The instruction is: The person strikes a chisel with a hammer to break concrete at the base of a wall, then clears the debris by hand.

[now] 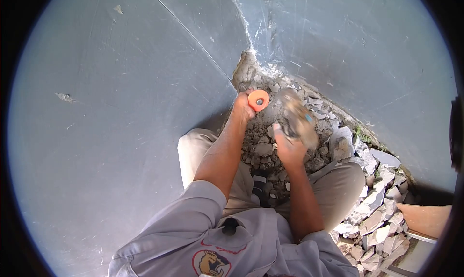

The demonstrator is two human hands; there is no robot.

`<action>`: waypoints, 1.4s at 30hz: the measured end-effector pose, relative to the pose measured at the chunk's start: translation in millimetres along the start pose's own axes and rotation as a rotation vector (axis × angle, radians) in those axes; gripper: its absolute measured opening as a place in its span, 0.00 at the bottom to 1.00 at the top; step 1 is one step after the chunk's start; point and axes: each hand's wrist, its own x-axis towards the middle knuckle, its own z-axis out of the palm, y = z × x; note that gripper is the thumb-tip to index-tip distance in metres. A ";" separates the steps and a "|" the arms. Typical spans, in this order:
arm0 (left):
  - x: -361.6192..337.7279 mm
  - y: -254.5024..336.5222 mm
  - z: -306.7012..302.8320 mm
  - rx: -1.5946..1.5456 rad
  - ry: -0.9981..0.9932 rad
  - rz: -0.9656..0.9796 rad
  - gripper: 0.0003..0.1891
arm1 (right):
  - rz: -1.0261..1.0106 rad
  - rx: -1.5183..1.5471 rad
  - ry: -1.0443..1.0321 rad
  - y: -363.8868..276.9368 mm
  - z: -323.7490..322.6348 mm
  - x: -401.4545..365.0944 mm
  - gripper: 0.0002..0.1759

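Note:
My left hand (244, 105) is closed round a chisel with a round orange hand guard (259, 94). Its metal striking end shows in the middle of the guard, while the blade is hidden below. My right hand (291, 150) grips a brownish hammer (300, 117), smeared by motion, just to the right of the chisel; the hammer's exact shape is hard to make out. Below both hands lies broken, rubbly ground (263, 149) in the corner between the grey surfaces.
A grey wall (382, 69) rises on the right, with a broken edge along its foot. Concrete chunks (379, 214) are heaped at the lower right, near a brown container (425, 219). A smooth grey surface (106, 146) spans the left. My bent legs flank the rubble.

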 end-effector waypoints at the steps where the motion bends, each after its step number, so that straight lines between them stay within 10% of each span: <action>1: -1.3 -1.5 2.0 0.003 0.008 -0.004 0.11 | -0.038 -0.091 0.051 2.7 -4.2 -5.4 0.12; 6: -9.5 -8.4 2.9 0.006 -0.008 -0.072 0.10 | 0.374 -0.378 -0.436 80.2 19.7 -9.5 0.16; 17: 21.9 -4.0 -14.0 0.013 -0.031 0.017 0.13 | -0.084 -0.118 0.139 -0.1 -4.1 -11.1 0.14; 20: -36.2 1.1 26.9 0.001 0.025 -0.125 0.10 | 0.328 -0.432 -0.407 71.8 20.2 -5.8 0.13; 24: 2.1 -16.2 -10.1 0.180 0.031 0.003 0.08 | 0.273 -0.236 -0.210 53.6 14.0 -22.9 0.13; 30: 26.3 -6.8 -15.3 0.073 -0.029 -0.018 0.09 | -0.313 -0.310 0.149 3.5 -1.3 -3.9 0.14; 35: -16.3 -15.1 5.9 0.155 0.051 -0.020 0.09 | 0.367 -0.356 -0.294 81.3 15.9 -10.8 0.14; 42: -49.3 -40.7 44.6 0.078 -0.041 -0.050 0.05 | 0.134 -0.187 -0.054 50.1 -19.8 -3.3 0.11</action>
